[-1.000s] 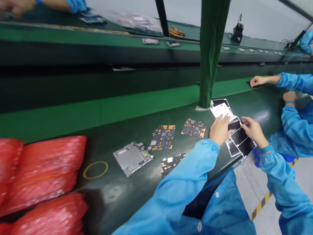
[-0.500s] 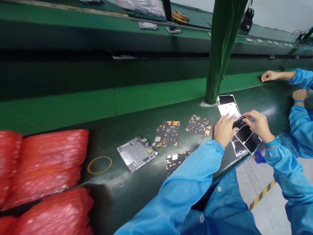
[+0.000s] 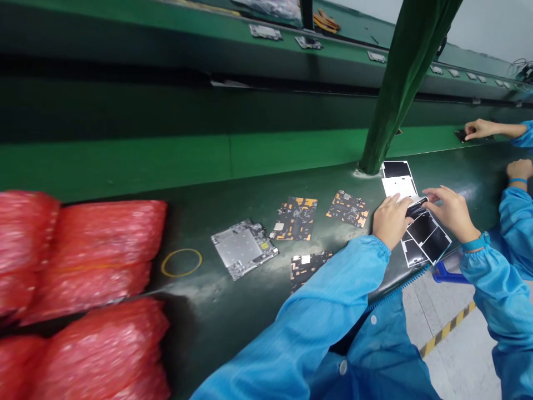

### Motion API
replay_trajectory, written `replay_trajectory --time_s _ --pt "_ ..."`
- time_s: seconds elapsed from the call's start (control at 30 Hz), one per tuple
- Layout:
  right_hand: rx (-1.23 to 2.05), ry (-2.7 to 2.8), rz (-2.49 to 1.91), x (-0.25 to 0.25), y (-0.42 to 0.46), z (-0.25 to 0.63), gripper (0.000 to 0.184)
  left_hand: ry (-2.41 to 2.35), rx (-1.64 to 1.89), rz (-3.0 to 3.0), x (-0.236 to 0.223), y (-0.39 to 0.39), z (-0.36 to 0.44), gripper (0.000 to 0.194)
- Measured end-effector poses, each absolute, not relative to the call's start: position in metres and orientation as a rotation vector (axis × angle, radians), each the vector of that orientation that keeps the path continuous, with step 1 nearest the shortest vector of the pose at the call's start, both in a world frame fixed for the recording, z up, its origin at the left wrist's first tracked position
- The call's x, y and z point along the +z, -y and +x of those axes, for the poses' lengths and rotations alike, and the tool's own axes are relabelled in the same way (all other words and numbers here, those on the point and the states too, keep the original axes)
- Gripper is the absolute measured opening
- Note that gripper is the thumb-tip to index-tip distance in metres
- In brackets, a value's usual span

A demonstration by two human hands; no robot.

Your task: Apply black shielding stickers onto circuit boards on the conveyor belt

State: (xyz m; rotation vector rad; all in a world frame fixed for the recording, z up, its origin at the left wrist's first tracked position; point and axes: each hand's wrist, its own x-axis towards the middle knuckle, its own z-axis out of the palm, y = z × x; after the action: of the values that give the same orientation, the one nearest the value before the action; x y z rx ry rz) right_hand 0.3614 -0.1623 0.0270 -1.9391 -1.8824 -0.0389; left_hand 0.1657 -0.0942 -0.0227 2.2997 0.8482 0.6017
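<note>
On the bench [image 3: 233, 322], white-edged sheets [image 3: 398, 186] were pressed by the spread left hand [image 3: 390, 222]; black film [image 3: 416, 209] was pinched by the right hand [image 3: 454, 214]. Creasing seemed best avoided by a low, even lift.

Green bench [image 3: 200, 322] bears circuit boards [image 3: 295, 218], sheets [image 3: 428, 230], red bubble-wrapped packs [image 3: 104, 250].

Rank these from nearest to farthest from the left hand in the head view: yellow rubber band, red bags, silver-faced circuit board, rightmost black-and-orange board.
From the left hand:
1. Rightmost black-and-orange board, just left of the hand
2. Silver-faced circuit board, farther left
3. Yellow rubber band, left of that board
4. Red bags, at the far left
</note>
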Motion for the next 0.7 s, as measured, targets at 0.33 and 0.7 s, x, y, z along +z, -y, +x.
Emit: replay_trajectory --time_s 0.33,0.7 --pt "-0.266 2.037 -1.715 0.022 0.163 0.359 0.015 -0.884 0.680 2.271 -0.025 0.093 0.168 0.014" --pt "-0.392 1.990 -1.823 0.014 0.180 0.347 0.014 -0.734 0.598 2.425 -0.031 0.094 0.169 0.077"
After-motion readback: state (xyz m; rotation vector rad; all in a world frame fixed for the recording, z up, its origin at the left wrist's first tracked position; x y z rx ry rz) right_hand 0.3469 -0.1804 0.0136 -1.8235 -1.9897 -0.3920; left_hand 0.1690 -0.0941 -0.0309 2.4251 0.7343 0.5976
